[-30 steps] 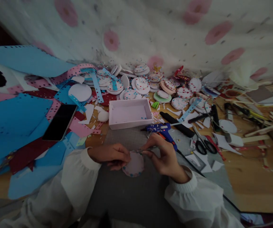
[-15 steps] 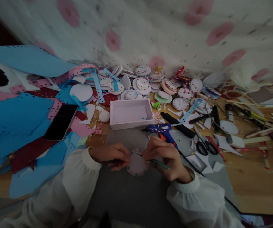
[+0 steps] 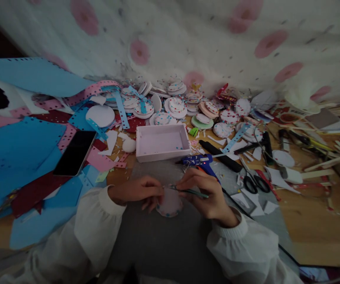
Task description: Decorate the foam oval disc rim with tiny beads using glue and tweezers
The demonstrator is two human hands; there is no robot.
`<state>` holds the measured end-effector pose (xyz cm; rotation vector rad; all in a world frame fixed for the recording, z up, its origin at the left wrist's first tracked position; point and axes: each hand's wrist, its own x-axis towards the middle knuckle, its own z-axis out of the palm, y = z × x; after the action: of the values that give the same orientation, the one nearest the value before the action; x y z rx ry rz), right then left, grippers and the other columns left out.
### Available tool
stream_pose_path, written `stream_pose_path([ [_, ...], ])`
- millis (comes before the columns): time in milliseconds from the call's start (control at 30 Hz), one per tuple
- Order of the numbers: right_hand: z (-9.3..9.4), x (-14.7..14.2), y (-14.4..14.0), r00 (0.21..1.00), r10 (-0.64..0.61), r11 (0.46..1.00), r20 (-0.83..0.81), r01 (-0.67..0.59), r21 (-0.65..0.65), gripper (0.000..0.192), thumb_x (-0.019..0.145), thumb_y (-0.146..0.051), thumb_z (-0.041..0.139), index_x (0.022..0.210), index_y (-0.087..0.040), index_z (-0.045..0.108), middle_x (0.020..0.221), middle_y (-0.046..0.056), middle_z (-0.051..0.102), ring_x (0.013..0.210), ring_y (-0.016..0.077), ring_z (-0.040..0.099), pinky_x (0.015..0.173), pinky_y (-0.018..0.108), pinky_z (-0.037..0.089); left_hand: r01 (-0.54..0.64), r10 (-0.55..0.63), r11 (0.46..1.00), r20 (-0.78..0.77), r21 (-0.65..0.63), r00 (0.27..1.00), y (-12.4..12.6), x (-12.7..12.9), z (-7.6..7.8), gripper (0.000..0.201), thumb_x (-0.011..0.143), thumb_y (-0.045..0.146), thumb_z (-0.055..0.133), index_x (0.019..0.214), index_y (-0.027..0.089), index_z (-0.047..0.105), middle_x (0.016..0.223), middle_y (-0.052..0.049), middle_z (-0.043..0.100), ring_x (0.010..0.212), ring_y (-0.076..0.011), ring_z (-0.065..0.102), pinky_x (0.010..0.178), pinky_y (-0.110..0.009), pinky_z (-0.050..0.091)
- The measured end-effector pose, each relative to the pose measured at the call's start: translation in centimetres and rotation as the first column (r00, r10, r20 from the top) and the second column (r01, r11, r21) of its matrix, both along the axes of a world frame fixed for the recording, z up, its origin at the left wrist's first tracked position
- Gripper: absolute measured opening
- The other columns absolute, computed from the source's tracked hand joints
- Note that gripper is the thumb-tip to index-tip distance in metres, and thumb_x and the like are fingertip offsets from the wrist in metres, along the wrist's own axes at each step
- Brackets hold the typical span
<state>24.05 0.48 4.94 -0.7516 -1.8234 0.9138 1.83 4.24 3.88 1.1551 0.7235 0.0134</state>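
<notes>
My left hand (image 3: 144, 192) is closed on the left edge of a round white paper disc (image 3: 170, 203), whose rim carries small red and blue dots. The disc is held over the grey mat (image 3: 155, 248). Between the fingers of my right hand (image 3: 203, 193) is a pair of slim greenish tweezers (image 3: 195, 192), lying almost level. Their tip reaches the top edge of the disc, close to my left fingertips. What the tip grips, if anything, is too small to make out.
Beyond my hands stand a shallow white box (image 3: 163, 144) and a blue glue gun (image 3: 197, 159). Black scissors (image 3: 257, 183) lie to the right. A phone (image 3: 75, 153) rests on coloured sheets at left. Several stacks of dotted discs (image 3: 175, 106) line the back.
The tweezers have shifted up and left to the disc's top edge and lie flatter. My left fingers have moved slightly up along the rim, and the disc's face looks more tilted.
</notes>
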Motion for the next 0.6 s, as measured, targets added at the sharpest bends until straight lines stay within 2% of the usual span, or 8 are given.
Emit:
stream_pose_path([
  [167, -0.4, -0.02, -0.05, 0.999, -0.048, 0.998, -0.022, 0.048, 0.032, 0.016, 0.078, -0.009, 0.067, 0.091, -0.019, 0.067, 0.082, 0.006, 0.069, 0.076, 0.0178, 0.063, 0.066, 0.032, 0.051, -0.143, 0.15, 0.972, -0.028, 0.188, 0.988, 0.38, 0.09, 0.72, 0.026, 0.085, 0.037, 0.056, 0.074, 0.013, 0.059, 0.056, 0.002, 0.061, 0.038, -0.005, 0.047, 0.038, -0.015, 0.035],
  [600, -0.66, -0.36, -0.2, 0.999, -0.039, 0.994, -0.021, 0.041, 0.103, 0.022, 0.077, -0.005, 0.067, 0.095, -0.017, 0.068, 0.083, 0.008, 0.068, 0.074, 0.0174, 0.064, 0.063, 0.03, 0.053, -0.206, 0.221, 0.947, -0.035, 0.246, 0.975, 0.04, 0.59, 0.39, 0.025, 0.08, 0.034, 0.06, 0.066, 0.013, 0.058, 0.047, 0.004, 0.053, 0.038, -0.0046, 0.042, 0.037, -0.015, 0.032],
])
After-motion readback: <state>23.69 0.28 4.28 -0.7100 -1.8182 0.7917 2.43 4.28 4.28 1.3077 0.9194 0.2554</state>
